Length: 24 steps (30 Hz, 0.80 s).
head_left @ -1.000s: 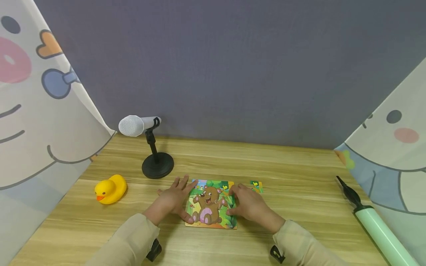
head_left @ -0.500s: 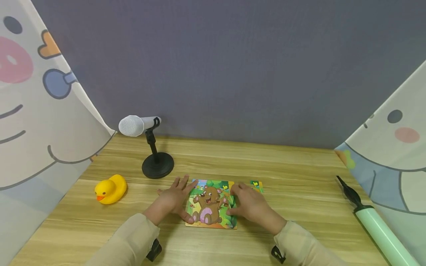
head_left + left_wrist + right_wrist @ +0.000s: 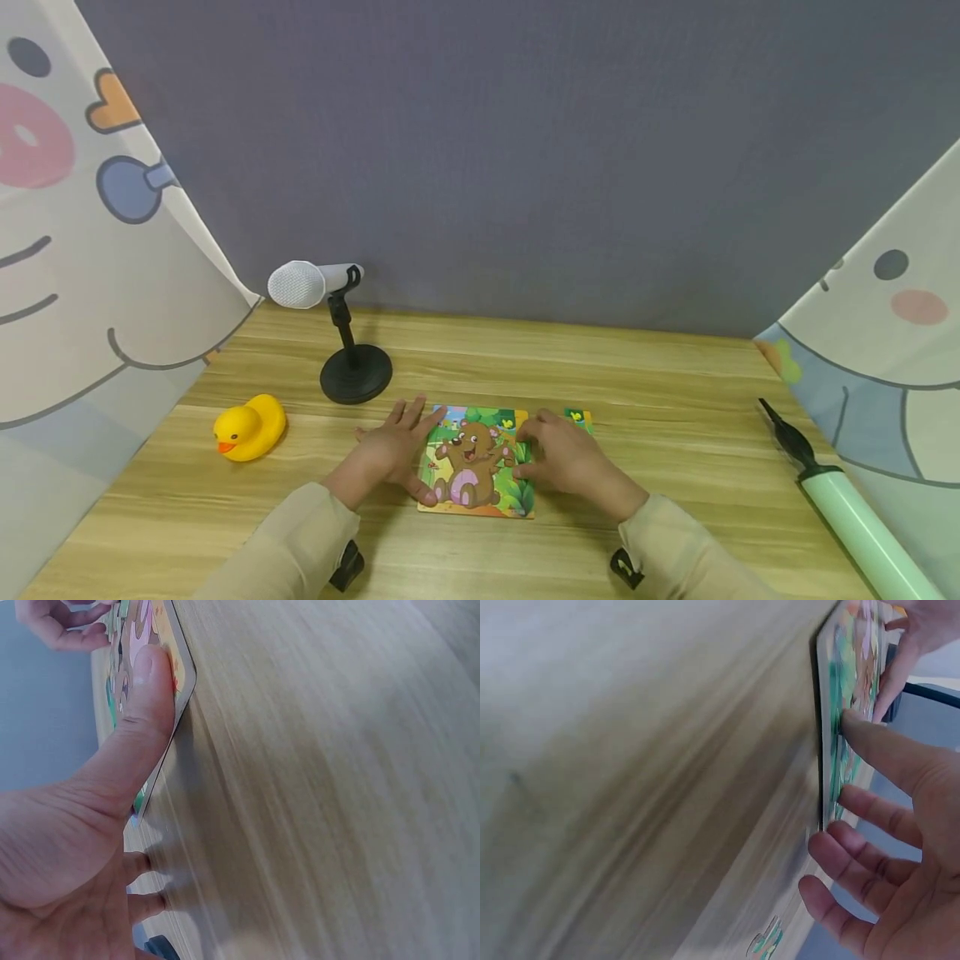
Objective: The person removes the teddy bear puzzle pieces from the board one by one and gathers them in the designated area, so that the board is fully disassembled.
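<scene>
A bear jigsaw puzzle (image 3: 467, 467) lies flat on the wooden table (image 3: 465, 567) between both hands. My left hand (image 3: 386, 454) rests at its left side with fingers spread; in the left wrist view the thumb (image 3: 150, 690) lies on the corner of the puzzle. From the right, my right hand (image 3: 562, 454) touches the puzzle with thumb (image 3: 862, 735) and index fingertip, set apart on its surface. The other right fingers hang loosely bent beside the edge. A loose puzzle piece (image 3: 579, 417) with a yellow bird lies behind the right hand, partly hidden.
A white microphone (image 3: 300, 284) on a black stand (image 3: 356, 375) is at the back left. Nearer sits a yellow rubber duck (image 3: 251, 427). A pale green hand pump (image 3: 862, 529) lies at the right edge. Grey fabric (image 3: 510, 167) walls off the back.
The bear's raised arm at the puzzle's right looks shifted, with the pale gap there gone. My right hand has moved slightly over the loose piece. The left hand has stayed put.
</scene>
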Tool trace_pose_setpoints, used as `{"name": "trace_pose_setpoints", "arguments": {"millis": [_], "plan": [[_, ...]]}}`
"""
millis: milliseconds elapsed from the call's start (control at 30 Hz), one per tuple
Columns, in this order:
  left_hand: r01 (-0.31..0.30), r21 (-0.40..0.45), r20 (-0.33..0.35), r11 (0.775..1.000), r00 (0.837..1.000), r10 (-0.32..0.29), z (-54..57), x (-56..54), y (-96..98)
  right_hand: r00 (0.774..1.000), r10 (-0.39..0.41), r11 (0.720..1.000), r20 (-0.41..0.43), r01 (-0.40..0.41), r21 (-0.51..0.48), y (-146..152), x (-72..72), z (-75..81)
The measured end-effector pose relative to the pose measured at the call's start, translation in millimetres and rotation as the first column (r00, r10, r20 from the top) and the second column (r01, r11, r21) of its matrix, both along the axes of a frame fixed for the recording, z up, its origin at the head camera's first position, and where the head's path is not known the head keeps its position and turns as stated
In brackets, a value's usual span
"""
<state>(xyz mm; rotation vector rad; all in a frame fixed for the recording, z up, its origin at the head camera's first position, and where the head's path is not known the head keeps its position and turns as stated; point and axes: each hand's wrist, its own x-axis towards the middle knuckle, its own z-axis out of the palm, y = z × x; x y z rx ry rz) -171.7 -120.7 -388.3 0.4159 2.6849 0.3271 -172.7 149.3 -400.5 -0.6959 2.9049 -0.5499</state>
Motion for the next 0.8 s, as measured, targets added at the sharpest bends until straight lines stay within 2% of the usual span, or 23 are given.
{"name": "trace_pose_setpoints", "arguments": {"millis": [200,500,800], "plan": [[0.001,-0.004,0.006,1.000,1.000,-0.001,0.0,-0.1,0.2,0.999,0.034,0.999,-0.002,-0.034,0.008,0.9,-4.5,1.4],[0.004,-0.006,0.007,1.000,1.000,-0.004,0.3,-0.2,-0.2,0.996,0.074,0.996,-0.047,-0.071,0.055,1.0,-6.1,3.1],[0.009,-0.005,0.005,1.000,1.000,-0.009,-0.6,-0.8,-0.8,0.995,0.084,0.995,-0.059,-0.080,0.065,4.4,-10.9,5.0]]}}
